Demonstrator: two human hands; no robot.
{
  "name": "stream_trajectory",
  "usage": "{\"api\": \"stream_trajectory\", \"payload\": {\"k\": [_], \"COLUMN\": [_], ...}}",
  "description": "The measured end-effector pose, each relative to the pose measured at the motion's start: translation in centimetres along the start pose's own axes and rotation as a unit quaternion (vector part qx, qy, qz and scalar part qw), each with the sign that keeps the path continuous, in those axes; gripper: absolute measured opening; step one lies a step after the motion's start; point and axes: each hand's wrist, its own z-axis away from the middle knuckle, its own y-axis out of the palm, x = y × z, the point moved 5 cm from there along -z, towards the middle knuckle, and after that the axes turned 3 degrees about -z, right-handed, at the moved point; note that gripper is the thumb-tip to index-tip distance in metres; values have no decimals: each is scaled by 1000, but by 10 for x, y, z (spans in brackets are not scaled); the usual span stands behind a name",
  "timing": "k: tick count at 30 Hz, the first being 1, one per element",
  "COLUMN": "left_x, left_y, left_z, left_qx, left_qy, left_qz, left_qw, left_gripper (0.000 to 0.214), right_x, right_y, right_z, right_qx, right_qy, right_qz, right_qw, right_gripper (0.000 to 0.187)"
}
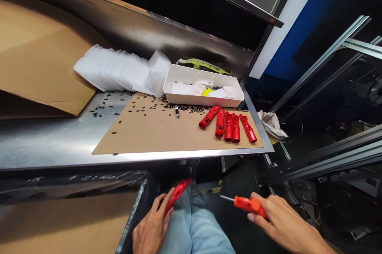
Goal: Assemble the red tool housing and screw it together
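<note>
Low in front of my lap, my left hand (153,222) is closed around a red plastic part (179,192), whose far end sticks out past the fingers. On the right, my right hand (277,216) grips an orange-handled tool (246,204) with a thin metal shaft, resembling a screwdriver. Its shaft points left toward the red part, with a gap between them. Above both hands, several red plastic parts (228,127) lie side by side on a cardboard sheet (149,130) on the metal bench. A small black-and-silver clip-like object (177,111) lies left of them.
A white bin (193,99) with paper pieces and small black bits stands behind the red parts. Black bits are scattered around it. A stack of white foam sheets (113,67), a cardboard box (44,47) and a lined box (89,222) are left; metal framing (319,63) is right.
</note>
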Motion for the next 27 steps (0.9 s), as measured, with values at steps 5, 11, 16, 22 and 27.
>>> {"api": "stream_trajectory", "payload": {"k": [5, 11, 16, 22, 27], "left_x": [11, 12, 22, 31, 13], "left_y": [8, 14, 17, 20, 14], "left_z": [-12, -9, -6, -8, -2], "left_qx": [81, 151, 148, 148, 135], "left_qy": [-129, -289, -324, -310, -237], "left_qz": [164, 363, 405, 409, 401], "left_qw": [974, 873, 842, 845, 874], "left_gripper": [36, 39, 47, 63, 69], "right_x": [3, 15, 25, 34, 0], "right_y": [4, 1, -4, 3, 6], "right_z": [-1, -3, -12, -21, -41], "right_qx": [28, 19, -6, -32, -109], "right_qy": [-13, -28, -40, -49, -66], "right_qz": [-3, 19, 30, 20, -180], "right_qw": [1000, 999, 999, 998, 975], "right_gripper": [32, 27, 25, 26, 30]}}
